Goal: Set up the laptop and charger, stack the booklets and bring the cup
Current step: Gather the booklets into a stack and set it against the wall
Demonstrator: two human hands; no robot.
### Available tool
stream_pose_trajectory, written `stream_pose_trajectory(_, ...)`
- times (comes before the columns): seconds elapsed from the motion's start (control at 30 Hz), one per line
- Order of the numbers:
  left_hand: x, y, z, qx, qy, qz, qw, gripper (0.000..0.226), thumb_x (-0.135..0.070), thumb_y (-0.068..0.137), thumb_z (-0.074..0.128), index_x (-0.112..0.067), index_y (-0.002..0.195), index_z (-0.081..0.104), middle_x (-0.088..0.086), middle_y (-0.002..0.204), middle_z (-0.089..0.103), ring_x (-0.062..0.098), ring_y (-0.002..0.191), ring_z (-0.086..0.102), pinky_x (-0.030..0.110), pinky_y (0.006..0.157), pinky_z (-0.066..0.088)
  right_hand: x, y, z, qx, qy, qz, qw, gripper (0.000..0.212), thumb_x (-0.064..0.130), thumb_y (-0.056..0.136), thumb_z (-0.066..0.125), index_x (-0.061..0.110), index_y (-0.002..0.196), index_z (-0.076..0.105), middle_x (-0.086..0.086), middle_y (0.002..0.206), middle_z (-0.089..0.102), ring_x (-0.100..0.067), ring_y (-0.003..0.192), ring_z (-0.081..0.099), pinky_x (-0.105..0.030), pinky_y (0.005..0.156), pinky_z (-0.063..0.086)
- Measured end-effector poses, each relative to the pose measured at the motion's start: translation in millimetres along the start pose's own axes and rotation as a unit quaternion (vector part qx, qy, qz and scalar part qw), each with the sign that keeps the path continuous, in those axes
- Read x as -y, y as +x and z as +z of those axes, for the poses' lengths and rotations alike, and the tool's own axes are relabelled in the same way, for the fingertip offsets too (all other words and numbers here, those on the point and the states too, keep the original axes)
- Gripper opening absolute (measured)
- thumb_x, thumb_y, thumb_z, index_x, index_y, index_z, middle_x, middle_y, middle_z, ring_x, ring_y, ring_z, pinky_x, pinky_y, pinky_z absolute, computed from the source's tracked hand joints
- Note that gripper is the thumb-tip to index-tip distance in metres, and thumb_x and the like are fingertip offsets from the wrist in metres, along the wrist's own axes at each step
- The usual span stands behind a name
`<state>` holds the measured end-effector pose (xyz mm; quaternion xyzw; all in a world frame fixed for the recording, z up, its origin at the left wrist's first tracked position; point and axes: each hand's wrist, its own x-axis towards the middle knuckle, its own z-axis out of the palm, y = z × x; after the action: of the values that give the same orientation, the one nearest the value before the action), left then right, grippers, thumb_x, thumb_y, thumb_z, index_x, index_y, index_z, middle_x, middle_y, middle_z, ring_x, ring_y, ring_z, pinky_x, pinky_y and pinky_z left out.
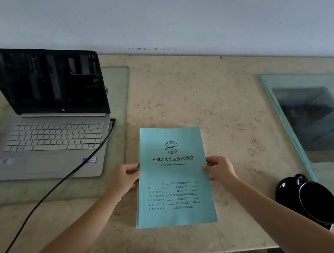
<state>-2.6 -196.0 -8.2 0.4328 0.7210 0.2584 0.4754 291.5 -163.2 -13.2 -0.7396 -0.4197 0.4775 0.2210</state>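
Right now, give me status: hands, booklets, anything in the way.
Both busy: left hand and right hand pinch the booklets by the side edges. Stack flat on table. Laptop open, cable plugged in. Cup off right, nothing blocking.

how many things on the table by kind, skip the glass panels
laptop: 1
charger cable: 1
stack of blue booklets: 1 (number in it cannot be told)
black cup: 1
total: 4
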Motion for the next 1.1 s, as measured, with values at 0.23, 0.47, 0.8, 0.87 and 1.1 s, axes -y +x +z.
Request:
stream_pose_trajectory(0.23,-9.5,6.6,0.7,0.017,0.028,0.019,0.999,0.04,-0.013,0.086,0.063,-0.008,0.125,0.058,0.001,0.11,0.069,0.012,0.092,0.063,0.02,0.072,0.049,2.3,-2.1,-0.9,0.016,-0.081,-0.04,0.996,0.04,0.015,0.077,0.073,0.016,0.115,0.06,0.004,0.085,0.062,-0.01,0.073,0.06,-0.027,0.066,0.051)
stream_pose_trajectory(0.47,-25.8,16.0,16.1,0.064,-0.059,-0.073,0.994,0.031,-0.024,0.087,0.062,-0.013,0.115,0.056,-0.003,0.11,0.062,0.01,0.09,0.06,0.026,0.073,0.046,-5.7,-6.6,0.2,0.029,-0.097,-0.045,0.994,0.038,0.012,0.077,0.072,0.015,0.114,0.062,0.011,0.081,0.063,-0.008,0.074,0.062,-0.026,0.067,0.055)
stream_pose_trajectory(0.8,-31.8,31.8,6.9,0.03,-0.235,-0.214,0.948,0.045,-0.024,0.082,0.069,-0.004,0.121,0.059,0.011,0.137,0.054,0.027,0.128,0.047,0.044,0.112,0.032,-5.3,-4.8,0.8,0.032,-0.13,-0.069,0.989,0.03,0.006,0.077,0.066,0.015,0.106,0.069,-0.003,0.089,0.07,-0.021,0.082,0.066,-0.038,0.077,0.059)
stream_pose_trajectory(0.87,-36.4,34.0,6.7,0.056,-0.262,-0.222,0.937,0.053,-0.027,0.082,0.069,-0.004,0.126,0.055,0.013,0.142,0.048,0.028,0.131,0.044,0.042,0.114,0.03,-6.0,-3.0,-0.5,0.035,-0.126,-0.067,0.989,0.031,0.005,0.077,0.065,0.014,0.106,0.069,-0.003,0.089,0.07,-0.021,0.082,0.066,-0.036,0.076,0.059)
stream_pose_trajectory(1.1,-48.5,30.7,27.1,0.112,-0.175,-0.185,0.96,0.093,-0.013,0.075,0.077,-0.009,0.147,0.019,0.007,0.149,0.035,0.026,0.138,0.031,0.039,0.111,0.025,-3.2,4.7,-6.4,0.07,-0.069,0.005,0.995,0.038,0.005,0.077,0.064,0.014,0.114,0.061,-0.004,0.098,0.068,-0.025,0.089,0.068,-0.043,0.077,0.06)
